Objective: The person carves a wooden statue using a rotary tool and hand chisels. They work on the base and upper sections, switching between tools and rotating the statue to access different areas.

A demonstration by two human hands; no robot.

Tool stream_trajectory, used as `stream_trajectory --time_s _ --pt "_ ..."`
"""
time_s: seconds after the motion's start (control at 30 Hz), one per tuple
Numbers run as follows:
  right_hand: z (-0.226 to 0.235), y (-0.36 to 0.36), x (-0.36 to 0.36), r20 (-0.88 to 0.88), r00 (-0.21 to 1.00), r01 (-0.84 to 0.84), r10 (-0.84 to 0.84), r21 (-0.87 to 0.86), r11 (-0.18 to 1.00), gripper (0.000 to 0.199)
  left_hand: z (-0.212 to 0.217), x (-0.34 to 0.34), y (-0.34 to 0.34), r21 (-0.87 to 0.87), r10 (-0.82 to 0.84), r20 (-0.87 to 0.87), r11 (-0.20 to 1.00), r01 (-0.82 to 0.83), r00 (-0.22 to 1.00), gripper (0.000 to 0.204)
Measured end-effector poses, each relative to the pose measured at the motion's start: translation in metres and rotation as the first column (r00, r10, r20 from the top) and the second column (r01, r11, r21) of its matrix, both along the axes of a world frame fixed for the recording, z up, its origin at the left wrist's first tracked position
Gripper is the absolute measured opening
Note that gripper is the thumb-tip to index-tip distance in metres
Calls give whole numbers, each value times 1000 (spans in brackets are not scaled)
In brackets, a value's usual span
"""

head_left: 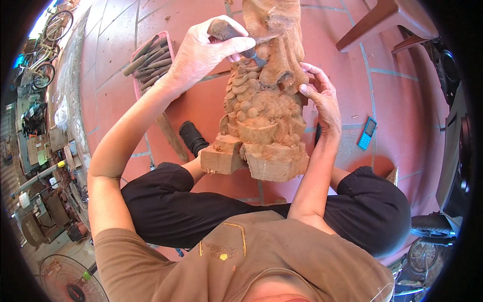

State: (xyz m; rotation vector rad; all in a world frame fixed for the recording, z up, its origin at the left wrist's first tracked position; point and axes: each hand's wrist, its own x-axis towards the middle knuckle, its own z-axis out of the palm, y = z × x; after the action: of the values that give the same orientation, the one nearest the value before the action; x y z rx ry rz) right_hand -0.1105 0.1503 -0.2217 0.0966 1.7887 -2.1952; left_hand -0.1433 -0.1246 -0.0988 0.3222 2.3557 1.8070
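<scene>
Chisel on wood: a seated person carves a tall reddish-brown wooden sculpture (264, 95) propped between the knees.

The left hand (209, 48) is clenched round the dark rounded handle of a carving chisel (236, 38), whose grey blade tip meets the carved upper part of the sculpture. The right hand (322, 98) presses on the sculpture's right flank, thumb against the wood and fingers curled behind it, steadying it rather than fully closing. The sculpture's blocky base rests just above the black trousers (201, 206), over the red tiled floor (397, 100). Behind the left wrist lies a pink tray of wooden-handled tools (151, 60); a small blue mobile phone (367, 133) lies on the tiles to the right, near the right forearm.
</scene>
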Motion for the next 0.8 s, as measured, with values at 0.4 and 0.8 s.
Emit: stream_trajectory --time_s 0.4,0.8 --pt "4 1 -1 22 1000 -5 5 6 1000 58 -2 2 11 -191 -160 -54 971 147 986 11" --pt "15 -16 -3 -258 966 -22 29 32 999 46 -11 7 16 -178 -85 83 979 99 993 10"
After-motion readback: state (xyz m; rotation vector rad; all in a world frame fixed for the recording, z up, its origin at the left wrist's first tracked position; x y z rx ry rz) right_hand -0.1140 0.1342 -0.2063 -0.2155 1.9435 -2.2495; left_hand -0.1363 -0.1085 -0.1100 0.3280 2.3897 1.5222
